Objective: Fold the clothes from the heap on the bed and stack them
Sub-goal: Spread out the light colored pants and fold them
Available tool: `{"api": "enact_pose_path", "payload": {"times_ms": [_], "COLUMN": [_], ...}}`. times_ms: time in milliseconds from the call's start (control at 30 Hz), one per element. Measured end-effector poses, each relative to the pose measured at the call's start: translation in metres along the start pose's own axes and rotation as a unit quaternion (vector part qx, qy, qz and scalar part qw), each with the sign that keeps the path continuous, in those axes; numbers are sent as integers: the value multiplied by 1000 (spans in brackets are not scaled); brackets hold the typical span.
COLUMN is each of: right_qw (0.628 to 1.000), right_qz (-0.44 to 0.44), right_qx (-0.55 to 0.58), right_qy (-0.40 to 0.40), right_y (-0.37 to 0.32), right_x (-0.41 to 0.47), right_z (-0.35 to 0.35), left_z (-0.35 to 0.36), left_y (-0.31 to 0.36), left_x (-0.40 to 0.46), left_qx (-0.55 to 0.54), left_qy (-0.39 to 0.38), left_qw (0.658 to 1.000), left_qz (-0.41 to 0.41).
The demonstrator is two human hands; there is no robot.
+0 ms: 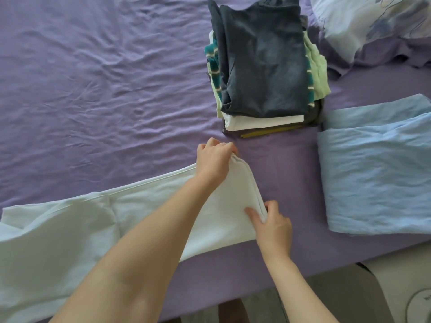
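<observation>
Presently both hands, left [213, 159] and right [272, 227], pinch the white garment's [149, 213] folded end on the bed [93, 89], near the stack [263, 66].

We see a purple sheet [93, 78] covering the bed, rumpled into fine creases across the ten o'clock side and smoother toward the middle. At one o'clock a pillow [363, 22] in a pale case with a grey-blue flower print lies on the sheet, its edge running out of view. At five o'clock, past the bed's near edge, we see a strip of light floor [396, 264] and a dark grey shape [345, 297] we cannot identify.
</observation>
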State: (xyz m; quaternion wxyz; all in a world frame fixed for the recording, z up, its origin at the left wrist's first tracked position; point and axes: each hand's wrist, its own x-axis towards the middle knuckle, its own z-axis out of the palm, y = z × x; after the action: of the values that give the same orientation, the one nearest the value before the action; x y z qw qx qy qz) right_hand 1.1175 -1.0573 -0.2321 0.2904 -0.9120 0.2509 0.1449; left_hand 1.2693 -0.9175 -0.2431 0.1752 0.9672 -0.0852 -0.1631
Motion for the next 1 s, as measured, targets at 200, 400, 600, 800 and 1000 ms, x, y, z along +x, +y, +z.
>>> {"api": "enact_pose_path", "payload": {"times_ms": [200,400,600,800,1000], "right_qw": [986,923,814,806,835], "right_qz": [-64,-331,-425,-341,-290], "right_qx": [-130,-196,-340,-424,-416], "right_qy": [80,29,-204,-233,-215], "right_y": [9,-49,-108,-119,-144], "right_x": [5,0,-4,22,-9], "right_z": [7,33,92,101,92], "left_z": [16,28,41,43,-9], "left_y": [-6,-46,-90,-122,-131], "left_x": [-29,-137,-184,-169,-186], "left_qx": [34,-45,-27,11,-59], "left_qy": [28,79,47,-105,-111], "left_qw": [996,959,925,936,956], "left_qz": [-72,-268,-375,-337,-267]}}
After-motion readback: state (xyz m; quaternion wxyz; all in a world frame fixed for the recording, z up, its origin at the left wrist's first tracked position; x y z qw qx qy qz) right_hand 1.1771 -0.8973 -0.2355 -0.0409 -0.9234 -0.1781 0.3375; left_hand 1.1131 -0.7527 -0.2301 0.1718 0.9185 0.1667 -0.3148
